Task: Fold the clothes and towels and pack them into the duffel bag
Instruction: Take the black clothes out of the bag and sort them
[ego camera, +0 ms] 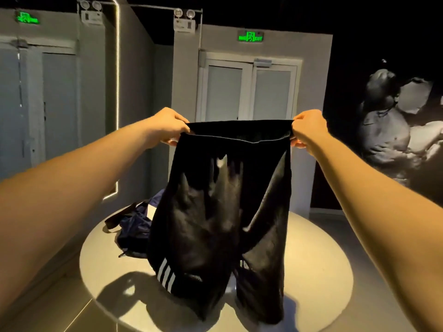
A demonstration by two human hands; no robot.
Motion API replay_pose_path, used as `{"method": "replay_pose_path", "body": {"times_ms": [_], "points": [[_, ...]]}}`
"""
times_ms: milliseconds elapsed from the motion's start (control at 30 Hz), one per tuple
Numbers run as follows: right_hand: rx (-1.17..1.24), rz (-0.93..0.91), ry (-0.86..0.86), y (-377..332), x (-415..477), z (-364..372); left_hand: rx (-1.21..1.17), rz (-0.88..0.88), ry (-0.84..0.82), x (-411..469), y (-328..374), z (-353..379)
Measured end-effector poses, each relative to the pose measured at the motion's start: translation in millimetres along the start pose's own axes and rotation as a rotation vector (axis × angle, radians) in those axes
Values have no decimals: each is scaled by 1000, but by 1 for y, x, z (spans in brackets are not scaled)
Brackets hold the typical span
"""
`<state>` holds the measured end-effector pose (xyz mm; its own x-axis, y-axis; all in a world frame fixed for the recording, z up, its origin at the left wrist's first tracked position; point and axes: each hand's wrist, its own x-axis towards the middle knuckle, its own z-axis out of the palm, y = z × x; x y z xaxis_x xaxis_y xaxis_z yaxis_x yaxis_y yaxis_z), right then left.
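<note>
One shorts pair [215, 207], seemingly vertical, waistband-up

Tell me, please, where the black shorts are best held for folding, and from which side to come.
Hold them at the two ends of the waistband, each hand coming from its own outer side, just as the left hand and right hand pinch it here. The band is a firm, straight edge stretched level, so the black shorts hang straight down with both legs free.
</note>
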<state>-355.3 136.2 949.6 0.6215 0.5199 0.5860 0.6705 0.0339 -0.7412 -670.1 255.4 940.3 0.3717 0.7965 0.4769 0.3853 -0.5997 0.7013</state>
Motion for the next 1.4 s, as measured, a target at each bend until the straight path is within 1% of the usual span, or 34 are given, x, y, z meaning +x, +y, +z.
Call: {"method": "replay_pose_path", "body": {"times_ms": [133,200,267,333,400,433,467,500,567,600,667,733,800,867,933,1000,1100,1167,1200,1233,1300,1333,1400], "points": [[-12,48,-21,-11,1,-11,-187,-42,127,5,19,-5],[42,131,-106,-22,-5,-12,-179,-72,102,5,25,-3],[142,188,-203,-30,-12,-12,-35,-113,24,5,27,1],[181,190,-249,-36,-17,-11,199,-147,-76,5,21,8],[154,165,-263,-41,-21,-5,400,-160,-250,0,14,19],[134,143,-275,-42,-21,0,454,-158,-340,-4,11,25],[132,128,-290,-43,-21,5,463,-141,-419,-7,7,32],[137,116,-300,-44,-21,10,421,-100,-477,-10,4,40],[90,83,-314,-46,-20,19,225,19,-548,-18,1,57],[54,58,-318,-47,-19,23,132,79,-556,-22,-1,68],[-34,-14,-306,-49,-16,29,13,148,-508,-27,-4,92],[-42,-71,-303,-46,-14,31,-47,167,-406,-28,-5,105],[-64,-140,-249,-38,-11,27,-149,124,-323,-23,-2,101],[-186,-262,-200,-25,-8,18,-307,25,-261,-14,2,84],[-282,-357,-273,-12,-10,12,-476,-116,-138,-4,2,66],[-325,-437,-419,-2,-19,10,-584,-262,-37,1,0,54],[-503,-534,-606,15,-30,20,-742,-378,85,9,-10,45],[-584,-465,-679,29,-31,26,-762,-386,140,10,-15,42],[-567,-399,-714,35,-30,25,-745,-375,164,10,-16,41],[-495,-308,-757,38,-30,23,-714,-365,194,9,-17,39],[-236,-95,-847,41,-28,15,-601,-373,222,11,-25,34],[-105,-3,-893,40,-25,10,-537,-394,194,13,-30,32],[88,106,-964,35,-20,1,-453,-443,91,18,-39,25]]}}
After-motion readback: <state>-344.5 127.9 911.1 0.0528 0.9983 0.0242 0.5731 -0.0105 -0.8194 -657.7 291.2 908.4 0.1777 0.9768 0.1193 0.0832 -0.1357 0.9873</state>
